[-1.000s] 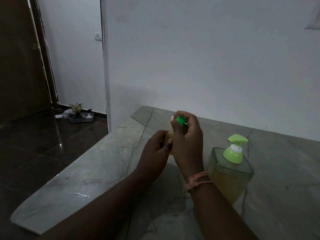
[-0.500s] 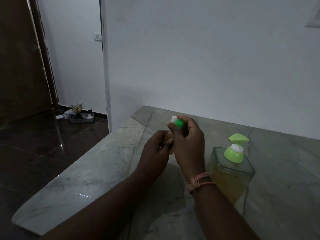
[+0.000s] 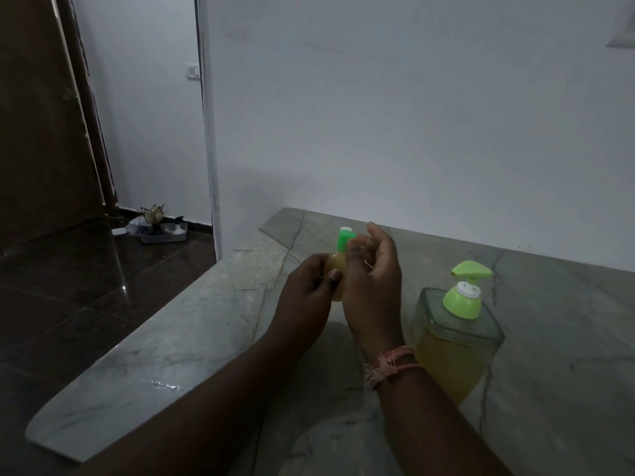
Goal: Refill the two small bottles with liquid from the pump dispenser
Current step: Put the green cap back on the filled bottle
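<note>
My left hand grips a small bottle of yellow liquid, held upright above the marble counter. A green cap with a white tip sits on the bottle's neck. My right hand is beside the bottle on its right, fingers loosely spread, fingertips close to the cap; whether they touch it I cannot tell. The pump dispenser, a clear square bottle with yellow liquid and a light green pump head, stands to the right of my right wrist. A second small bottle is not in view.
A white wall runs behind the counter. The counter's left edge drops to a dark glossy floor. On the floor by the doorway lies a small tray with objects. A dark door stands at the far left.
My right hand's fingers were curled round the green cap; now they have opened and drawn back to the right, leaving the cap exposed on the bottle. The left hand keeps its hold.
</note>
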{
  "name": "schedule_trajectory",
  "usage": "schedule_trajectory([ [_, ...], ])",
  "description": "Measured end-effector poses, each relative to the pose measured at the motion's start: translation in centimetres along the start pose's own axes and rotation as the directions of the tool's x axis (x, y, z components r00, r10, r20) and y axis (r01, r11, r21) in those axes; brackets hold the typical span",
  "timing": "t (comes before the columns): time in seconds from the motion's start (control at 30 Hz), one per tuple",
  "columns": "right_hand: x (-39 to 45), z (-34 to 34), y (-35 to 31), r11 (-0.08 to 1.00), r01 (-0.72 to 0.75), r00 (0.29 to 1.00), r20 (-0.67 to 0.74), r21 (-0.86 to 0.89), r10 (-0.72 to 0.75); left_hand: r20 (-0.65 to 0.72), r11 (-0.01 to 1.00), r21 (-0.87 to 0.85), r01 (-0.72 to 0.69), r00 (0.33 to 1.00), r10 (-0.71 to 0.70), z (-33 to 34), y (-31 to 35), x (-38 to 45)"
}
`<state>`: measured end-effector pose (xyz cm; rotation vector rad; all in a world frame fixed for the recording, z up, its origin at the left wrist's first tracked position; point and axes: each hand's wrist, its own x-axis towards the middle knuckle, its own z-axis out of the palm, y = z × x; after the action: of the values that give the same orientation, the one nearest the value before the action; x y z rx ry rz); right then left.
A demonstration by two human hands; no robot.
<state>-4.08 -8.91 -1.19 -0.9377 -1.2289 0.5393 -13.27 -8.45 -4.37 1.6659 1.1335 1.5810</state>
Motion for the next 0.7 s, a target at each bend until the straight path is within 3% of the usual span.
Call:
schedule_trajectory([
  [0.17, 0.02, -0.14, -0.47, 0.991, -0.102, 0.993, 0.076, 0.089, 0.095, 0.097, 1.0, -0.03, -0.005, 0.995, 0.008, 0.14, 0.04, -0.27],
  [0.43, 0.05, -0.32, -0.73, 0.996, -0.081, 0.991, -0.102, 0.039, 0.084, 0.075, 0.998, 0.044, -0.037, 0.997, 0.034, 0.19, -0.37, -0.26],
  [0.7, -0.21, -0.04, -0.97, 0.99, -0.139, 0.975, 0.177, 0.022, 0.133, 0.16, 0.977, -0.203, 0.063, 0.987, -0.031, -0.3, -0.47, 0.12],
])
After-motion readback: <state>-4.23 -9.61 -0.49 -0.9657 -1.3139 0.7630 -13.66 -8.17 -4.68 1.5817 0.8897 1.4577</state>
